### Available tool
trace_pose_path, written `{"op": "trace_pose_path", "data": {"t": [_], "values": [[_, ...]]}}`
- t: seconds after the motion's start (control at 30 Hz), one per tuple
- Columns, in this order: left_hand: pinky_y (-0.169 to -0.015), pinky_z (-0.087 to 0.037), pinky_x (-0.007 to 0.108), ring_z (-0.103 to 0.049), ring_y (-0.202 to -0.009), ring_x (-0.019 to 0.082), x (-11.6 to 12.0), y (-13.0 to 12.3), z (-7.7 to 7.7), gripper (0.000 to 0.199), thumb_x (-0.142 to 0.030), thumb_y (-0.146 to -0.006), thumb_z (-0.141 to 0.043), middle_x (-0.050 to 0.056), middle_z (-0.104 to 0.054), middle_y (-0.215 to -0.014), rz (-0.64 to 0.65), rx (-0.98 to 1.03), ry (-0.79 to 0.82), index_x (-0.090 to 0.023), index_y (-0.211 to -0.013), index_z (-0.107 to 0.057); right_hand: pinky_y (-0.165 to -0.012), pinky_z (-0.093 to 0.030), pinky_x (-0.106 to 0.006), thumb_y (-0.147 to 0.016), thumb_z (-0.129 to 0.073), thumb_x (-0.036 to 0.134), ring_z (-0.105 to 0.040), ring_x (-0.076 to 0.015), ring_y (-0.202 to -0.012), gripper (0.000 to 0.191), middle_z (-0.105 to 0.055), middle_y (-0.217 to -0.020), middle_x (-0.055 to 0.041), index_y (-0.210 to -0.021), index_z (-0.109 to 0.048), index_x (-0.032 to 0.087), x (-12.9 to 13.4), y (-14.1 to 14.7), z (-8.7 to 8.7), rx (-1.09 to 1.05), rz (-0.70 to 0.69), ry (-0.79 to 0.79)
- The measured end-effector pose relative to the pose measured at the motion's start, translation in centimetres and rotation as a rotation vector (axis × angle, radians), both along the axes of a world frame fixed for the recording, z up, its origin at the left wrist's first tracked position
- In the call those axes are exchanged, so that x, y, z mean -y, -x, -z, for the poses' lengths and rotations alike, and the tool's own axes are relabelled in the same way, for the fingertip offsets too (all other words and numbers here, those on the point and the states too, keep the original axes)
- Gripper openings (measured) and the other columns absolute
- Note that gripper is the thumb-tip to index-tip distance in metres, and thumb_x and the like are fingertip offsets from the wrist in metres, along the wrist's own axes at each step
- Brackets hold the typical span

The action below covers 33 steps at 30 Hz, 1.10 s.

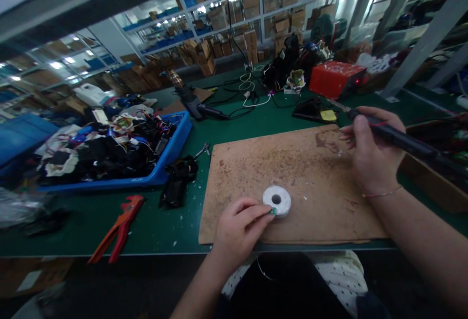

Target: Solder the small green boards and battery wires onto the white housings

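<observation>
My left hand [241,224] pinches a small green piece [273,210] against the front edge of a white roll [277,197] with a dark centre hole. The roll lies flat on a worn brown board [234,172]. Over the board's right side, my right hand [378,148] is wrapped round the black handle of a soldering iron [398,138]. Its metal tip points up and left, near the red box, away from the roll.
A blue tray [146,180] of wired parts sits left, with red-handled cutters [122,226] in front and black parts [175,180] beside it. Behind the board are a heat gun [190,99], cables [248,85], a red box [334,79] and a black stand [309,109].
</observation>
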<state>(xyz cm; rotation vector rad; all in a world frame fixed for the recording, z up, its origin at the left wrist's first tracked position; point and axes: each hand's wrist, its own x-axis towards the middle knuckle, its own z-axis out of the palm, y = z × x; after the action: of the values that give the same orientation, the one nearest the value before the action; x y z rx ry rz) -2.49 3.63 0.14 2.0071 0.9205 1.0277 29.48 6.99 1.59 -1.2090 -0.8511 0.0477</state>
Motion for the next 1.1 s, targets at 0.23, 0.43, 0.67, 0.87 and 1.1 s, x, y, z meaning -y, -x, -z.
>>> {"op": "trace_pose_path", "data": {"t": [0.23, 0.43, 0.67, 0.87, 1.1], "values": [[-0.064, -0.054, 0.022, -0.069, -0.074, 0.014, 0.4, -0.7, 0.1, 0.020, -0.033, -0.099, -0.071, 0.006, -0.076, -0.085, -0.154, 0.127, 0.332, -0.018, -0.090, -0.082, -0.054, -0.051, -0.019, -0.096, -0.073, 0.037, -0.067, -0.0075, -0.060, 0.030, -0.074, -0.079, -0.0008, -0.120, -0.072, 0.019, 0.2, 0.7, -0.1, 0.092, -0.043, 0.006], [-0.050, -0.046, 0.019, -0.061, -0.055, 0.011, 0.8, -0.7, 0.8, 0.029, -0.037, -0.103, -0.065, 0.005, -0.074, -0.071, -0.186, 0.154, 0.398, -0.014, -0.093, -0.079, -0.065, -0.057, -0.021, -0.096, -0.073, 0.033, -0.070, -0.0075, -0.068, 0.027, -0.072, -0.082, -0.0009, -0.120, -0.074, 0.019, 0.2, 1.3, 0.0, 0.160, -0.036, 0.006], [-0.063, -0.055, 0.021, -0.070, -0.076, 0.013, -0.4, -0.2, 0.2, 0.014, -0.026, -0.101, -0.069, 0.005, -0.076, -0.090, -0.127, 0.036, 0.038, -0.019, -0.102, -0.082, -0.059, -0.054, -0.020, -0.096, -0.073, 0.033, -0.070, -0.0076, -0.065, 0.027, -0.071, -0.080, -0.0004, -0.119, -0.075, 0.020, 0.3, 1.3, 0.1, 0.171, -0.019, 0.038], [-0.073, -0.055, 0.026, -0.074, -0.084, 0.015, -3.2, 1.9, 0.1, 0.022, -0.019, -0.100, -0.071, 0.002, -0.081, -0.098, 0.164, -0.143, -0.383, -0.028, -0.117, -0.081, -0.060, -0.056, -0.022, -0.095, -0.073, 0.033, -0.073, -0.0105, -0.068, 0.025, -0.069, -0.081, 0.0002, -0.116, -0.074, 0.019, 0.0, 1.0, 0.5, 0.195, -0.025, 0.009], [-0.057, -0.044, 0.026, -0.074, -0.076, 0.013, -5.1, 3.7, -0.7, 0.034, -0.014, -0.103, -0.065, -0.001, -0.084, -0.113, 0.318, -0.458, -0.850, -0.028, -0.133, -0.071, -0.065, -0.060, -0.023, -0.095, -0.073, 0.033, -0.073, -0.0092, -0.071, 0.023, -0.074, -0.100, -0.0026, -0.115, -0.074, 0.021, 0.1, 1.1, 0.5, 0.268, 0.007, 0.011]]}}
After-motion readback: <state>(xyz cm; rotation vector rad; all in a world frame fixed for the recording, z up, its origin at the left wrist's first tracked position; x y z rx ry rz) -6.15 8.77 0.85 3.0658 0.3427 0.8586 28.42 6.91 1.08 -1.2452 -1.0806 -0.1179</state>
